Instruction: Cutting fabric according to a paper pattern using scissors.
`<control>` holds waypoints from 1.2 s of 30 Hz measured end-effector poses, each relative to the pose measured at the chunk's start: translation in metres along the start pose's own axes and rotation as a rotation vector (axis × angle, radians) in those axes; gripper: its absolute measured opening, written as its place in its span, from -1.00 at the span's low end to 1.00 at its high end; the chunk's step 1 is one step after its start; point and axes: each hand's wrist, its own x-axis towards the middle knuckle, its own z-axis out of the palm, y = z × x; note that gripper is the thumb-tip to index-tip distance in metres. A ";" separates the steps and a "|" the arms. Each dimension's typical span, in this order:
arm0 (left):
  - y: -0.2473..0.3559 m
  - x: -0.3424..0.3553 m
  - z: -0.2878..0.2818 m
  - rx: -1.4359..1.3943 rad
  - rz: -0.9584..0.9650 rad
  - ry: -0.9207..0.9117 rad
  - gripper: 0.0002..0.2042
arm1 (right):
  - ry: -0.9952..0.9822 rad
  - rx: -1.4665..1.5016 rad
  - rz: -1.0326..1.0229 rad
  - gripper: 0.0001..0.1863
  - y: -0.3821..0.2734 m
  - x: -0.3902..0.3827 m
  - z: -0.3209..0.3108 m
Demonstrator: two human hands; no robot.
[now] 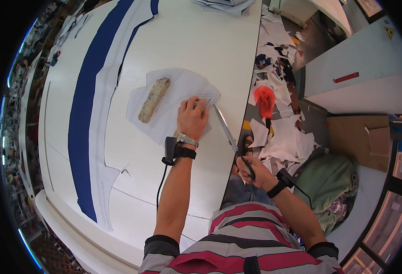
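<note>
My left hand [192,118] presses flat on a stack of white cut fabric pieces [173,98] lying on the white cutting table [201,50]. A long brownish weight [154,99] rests on the left part of that stack. My right hand [252,171] grips the black handles of large scissors [227,132], whose blades point up toward the right edge of the stack, just beside my left fingertips. Both wrists wear black bands with cables.
A white and blue fabric strip [89,91] runs along the table's left side. Folded grey cloth [228,5] sits at the far edge. White scraps [278,132] and a red rag [265,100] litter the floor to the right, near a green bag [331,182].
</note>
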 end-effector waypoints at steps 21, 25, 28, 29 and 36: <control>0.004 0.000 0.001 0.037 -0.008 -0.022 -0.63 | -0.035 0.096 0.004 -0.46 0.007 -0.001 0.003; 0.005 0.001 0.001 0.043 -0.017 -0.034 -0.63 | -0.052 0.118 0.021 -0.59 0.006 -0.002 0.002; 0.004 0.001 0.002 0.057 -0.011 -0.029 -0.64 | -0.093 0.136 0.019 -0.59 0.009 -0.009 -0.002; 0.003 0.001 0.002 0.061 -0.018 -0.023 -0.64 | -0.096 0.123 0.030 -0.58 0.008 -0.014 -0.005; -0.001 -0.003 0.001 0.049 -0.004 0.019 -0.66 | -0.093 -0.076 0.081 -0.66 -0.030 -0.049 -0.049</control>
